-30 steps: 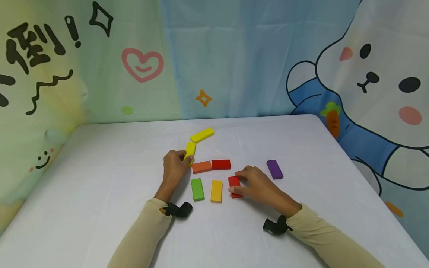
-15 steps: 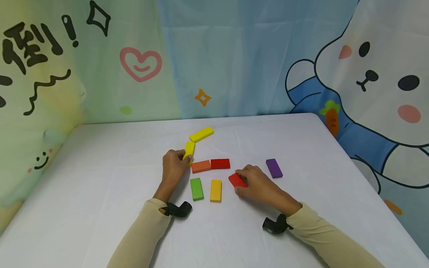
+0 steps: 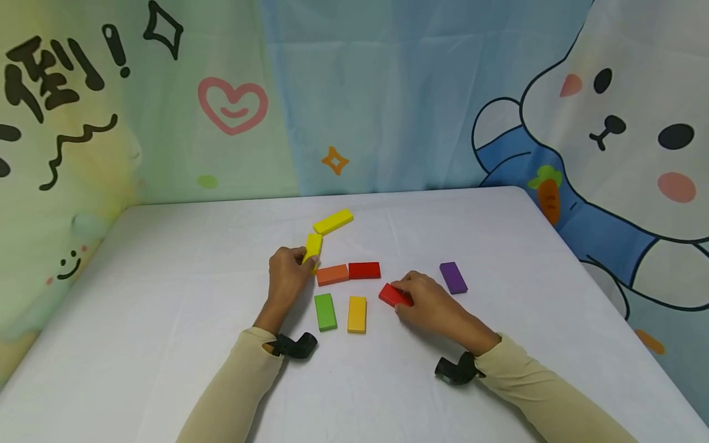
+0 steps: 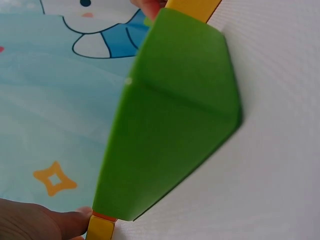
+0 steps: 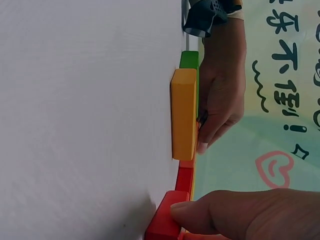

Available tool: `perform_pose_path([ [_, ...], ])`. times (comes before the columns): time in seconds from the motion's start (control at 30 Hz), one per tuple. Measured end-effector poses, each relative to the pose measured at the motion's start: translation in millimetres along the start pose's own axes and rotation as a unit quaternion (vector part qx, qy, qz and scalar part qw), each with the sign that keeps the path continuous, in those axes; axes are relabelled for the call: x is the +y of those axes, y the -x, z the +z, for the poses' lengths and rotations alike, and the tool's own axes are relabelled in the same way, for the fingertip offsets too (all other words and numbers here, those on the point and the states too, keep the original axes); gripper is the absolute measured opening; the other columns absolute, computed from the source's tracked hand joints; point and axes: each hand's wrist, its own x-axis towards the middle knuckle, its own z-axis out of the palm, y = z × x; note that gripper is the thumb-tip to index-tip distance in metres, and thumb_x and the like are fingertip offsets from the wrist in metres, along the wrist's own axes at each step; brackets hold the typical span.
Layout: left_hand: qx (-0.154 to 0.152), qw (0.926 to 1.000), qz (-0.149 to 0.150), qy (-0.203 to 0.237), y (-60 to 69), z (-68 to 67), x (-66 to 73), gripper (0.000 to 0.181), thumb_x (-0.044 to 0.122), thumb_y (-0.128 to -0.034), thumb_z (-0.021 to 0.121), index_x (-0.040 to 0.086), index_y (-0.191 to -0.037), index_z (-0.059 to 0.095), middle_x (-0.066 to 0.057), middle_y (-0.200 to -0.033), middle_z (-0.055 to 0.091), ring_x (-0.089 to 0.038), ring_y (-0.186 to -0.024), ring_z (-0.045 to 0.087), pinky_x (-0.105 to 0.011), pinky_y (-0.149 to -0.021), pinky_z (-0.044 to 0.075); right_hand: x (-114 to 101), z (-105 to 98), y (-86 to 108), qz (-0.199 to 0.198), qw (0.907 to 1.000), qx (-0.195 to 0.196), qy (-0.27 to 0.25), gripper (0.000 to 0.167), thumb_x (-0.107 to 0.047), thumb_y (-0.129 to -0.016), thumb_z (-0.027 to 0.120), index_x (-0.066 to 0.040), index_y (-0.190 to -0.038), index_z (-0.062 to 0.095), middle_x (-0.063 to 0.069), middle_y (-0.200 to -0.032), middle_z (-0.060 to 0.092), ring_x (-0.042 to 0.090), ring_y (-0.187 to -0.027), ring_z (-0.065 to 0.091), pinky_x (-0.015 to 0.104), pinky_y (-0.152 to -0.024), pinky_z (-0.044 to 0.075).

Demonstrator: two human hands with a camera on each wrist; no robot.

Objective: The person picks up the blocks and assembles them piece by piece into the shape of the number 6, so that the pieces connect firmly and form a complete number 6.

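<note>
Eight blocks, two in hand

Even light, soft shadows, green block blurred close up

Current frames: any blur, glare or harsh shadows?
Head: even light, no strong glare on the white table, soft shadows beside both beige sleeves; left wrist: the green rectangular block looms large, looking soft and stretched by close perspective; right wrist: soft shadow beside the red rectangular block in the right hand.
</note>
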Motion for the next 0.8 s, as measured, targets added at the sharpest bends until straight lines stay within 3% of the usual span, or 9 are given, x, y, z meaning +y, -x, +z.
perform_pose_path([
  [0.27,0.002,1.0000,0.003,-0.003,-0.1,0.9,-1.7,0.033,0.011,-0.0873,0.073,-0.009,-0.114,0.068,-0.020,-0.097,0.067,-0.028,-0.087,0.058,-0.039,-0.077,0.049,4,-2,-4.7,0.024,0.9995,0.017,-0.013,0.046,-0.005,-0.084,0.071,0.003,-0.128,0.061,0.010,-0.106,0.059,0.022,-0.093,0.054,0.037,-0.082,0.053],
  [0.57,0.008,0.9999,0.013,-0.004,0.3,0.1,-1.4,0.032,0.010,-0.0865,0.074,-0.009,-0.112,0.069,-0.020,-0.095,0.067,-0.028,-0.086,0.058,-0.039,-0.076,0.049,11,-6,-13.3,0.012,0.9992,0.027,-0.027,0.047,-0.004,-0.084,0.071,0.005,-0.128,0.060,0.012,-0.105,0.060,0.024,-0.093,0.056,0.038,-0.082,0.053],
  [0.8,0.002,1.0000,0.000,-0.003,0.4,0.1,0.4,0.034,0.010,-0.0871,0.073,-0.009,-0.115,0.067,-0.020,-0.098,0.067,-0.028,-0.087,0.057,-0.038,-0.077,0.049,15,-5,-21.8,0.043,0.9983,0.029,-0.024,0.046,-0.003,-0.084,0.071,0.005,-0.129,0.060,0.012,-0.104,0.059,0.024,-0.092,0.056,0.037,-0.082,0.053],
])
